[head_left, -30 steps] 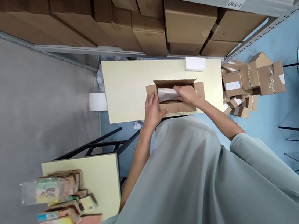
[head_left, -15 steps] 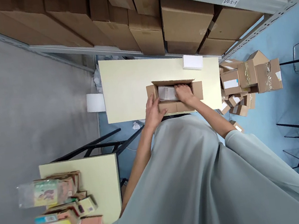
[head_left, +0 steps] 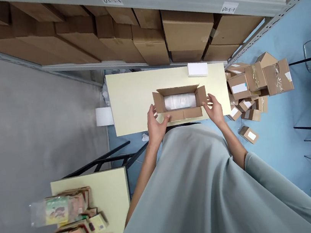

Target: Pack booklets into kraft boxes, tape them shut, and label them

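An upright cardboard box with its flaps spread stands near the front edge of the cream table. Inside it lies a white wrapped package, which takes up most of the bottom. My left hand is at the box's left front corner, fingers apart, thumb towards the front flap. On the other side, my right hand is beside the right flap with its fingers spread. Whether the fingertips touch the cardboard I cannot tell. Neither hand holds anything.
A small white box lies at the table's back edge. Shelving with cardboard boxes rises behind. Several parcels are piled on the floor at right. A lower table at left bears packets and flat boxes.
My right hand has come out of the box and moved right to its outer side. The package inside now lies fully in view. My left hand stays by the left corner.
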Action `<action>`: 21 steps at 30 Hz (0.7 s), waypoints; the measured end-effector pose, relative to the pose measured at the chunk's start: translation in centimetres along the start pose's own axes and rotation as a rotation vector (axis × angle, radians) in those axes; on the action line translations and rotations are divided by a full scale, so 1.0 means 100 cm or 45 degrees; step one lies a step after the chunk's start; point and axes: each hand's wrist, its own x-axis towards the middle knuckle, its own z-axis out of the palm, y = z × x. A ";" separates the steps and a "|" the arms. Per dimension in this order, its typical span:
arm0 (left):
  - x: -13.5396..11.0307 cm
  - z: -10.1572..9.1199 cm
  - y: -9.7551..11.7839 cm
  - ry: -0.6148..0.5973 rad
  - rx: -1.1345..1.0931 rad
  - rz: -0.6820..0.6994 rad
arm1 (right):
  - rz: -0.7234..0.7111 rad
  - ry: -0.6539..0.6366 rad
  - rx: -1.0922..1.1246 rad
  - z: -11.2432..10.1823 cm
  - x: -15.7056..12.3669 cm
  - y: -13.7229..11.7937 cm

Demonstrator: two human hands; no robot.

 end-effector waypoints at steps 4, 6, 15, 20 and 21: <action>-0.006 0.008 0.009 -0.220 0.109 0.137 | -0.118 -0.203 0.036 0.010 -0.013 -0.015; -0.006 0.012 0.005 -0.358 0.217 0.184 | -0.166 -0.353 -0.081 0.008 -0.013 -0.016; 0.003 0.000 -0.009 -0.488 0.388 0.282 | -0.373 -0.691 -0.593 -0.018 -0.007 0.009; 0.023 -0.004 -0.008 -0.382 0.297 0.211 | -0.410 -0.521 -0.452 -0.011 0.011 0.016; 0.030 -0.002 -0.009 -0.341 0.284 0.190 | -0.388 -0.463 -0.427 -0.008 0.019 0.018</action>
